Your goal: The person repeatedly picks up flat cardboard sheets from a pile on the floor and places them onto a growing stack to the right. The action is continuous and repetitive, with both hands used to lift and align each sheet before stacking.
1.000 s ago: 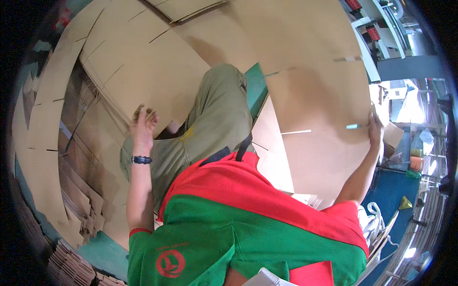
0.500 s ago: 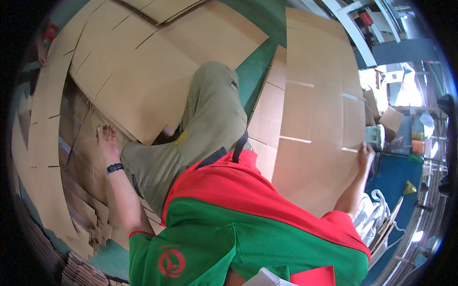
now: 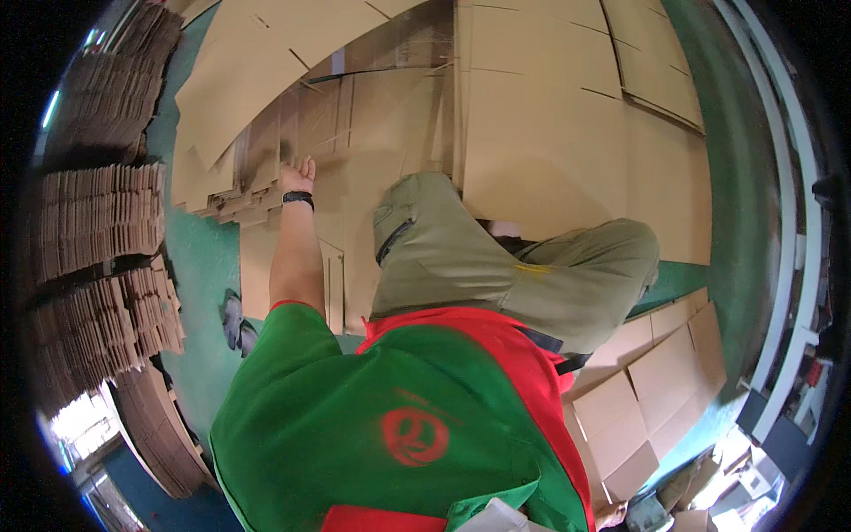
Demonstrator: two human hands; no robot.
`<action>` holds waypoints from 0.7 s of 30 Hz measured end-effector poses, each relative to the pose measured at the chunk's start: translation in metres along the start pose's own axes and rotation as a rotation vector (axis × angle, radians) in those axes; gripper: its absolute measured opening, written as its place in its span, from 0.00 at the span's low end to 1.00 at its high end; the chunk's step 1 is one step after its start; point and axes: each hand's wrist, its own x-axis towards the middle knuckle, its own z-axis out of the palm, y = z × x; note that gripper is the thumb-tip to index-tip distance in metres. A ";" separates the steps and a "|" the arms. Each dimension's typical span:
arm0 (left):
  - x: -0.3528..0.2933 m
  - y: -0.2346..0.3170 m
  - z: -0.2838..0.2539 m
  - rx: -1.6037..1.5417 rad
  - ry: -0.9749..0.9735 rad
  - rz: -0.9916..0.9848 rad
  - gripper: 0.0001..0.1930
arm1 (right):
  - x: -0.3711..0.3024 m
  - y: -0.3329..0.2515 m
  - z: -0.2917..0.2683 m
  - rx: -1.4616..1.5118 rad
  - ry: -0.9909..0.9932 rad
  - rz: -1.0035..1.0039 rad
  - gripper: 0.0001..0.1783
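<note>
My left hand [image 3: 298, 177], with a dark band at the wrist, reaches out to the left with its fingers apart and nothing in them. It is over brown cardboard sheets [image 3: 372, 124], close to the ragged edges of a stack; whether it touches them I cannot tell. A large bent cardboard sheet [image 3: 239, 80] arches beyond it. At the lower edge, a small skin-coloured part of my right hand [image 3: 610, 516] seems to show beside folded cardboard panels [image 3: 669, 381]. Its fingers are hidden.
Wide slotted cardboard sheets [image 3: 567, 151] lie stacked beyond my legs. Tall bundles of flat cardboard [image 3: 97, 217] stand at the left, with dark shoes [image 3: 235, 321] on the green floor [image 3: 191, 257] between. Pale metal rails [image 3: 798, 204] run along the right.
My view has swung to the left, bringing the bundles into sight. My left hand stays open. My right hand, earlier at the edge of a large cardboard sheet, is now almost out of the picture.
</note>
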 end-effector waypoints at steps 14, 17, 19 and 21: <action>0.031 0.062 0.045 0.309 -0.196 -0.010 0.27 | -0.077 -0.033 0.037 0.279 0.096 0.471 0.23; 0.027 0.058 0.037 0.407 -0.157 -0.034 0.27 | -0.109 -0.026 0.072 0.241 0.047 0.452 0.24; 0.028 0.055 0.029 0.463 -0.267 0.029 0.27 | -0.131 -0.021 0.093 0.196 -0.041 0.424 0.23; 0.031 0.055 0.024 0.469 -0.252 0.030 0.27 | -0.146 -0.014 0.113 0.161 -0.183 0.411 0.23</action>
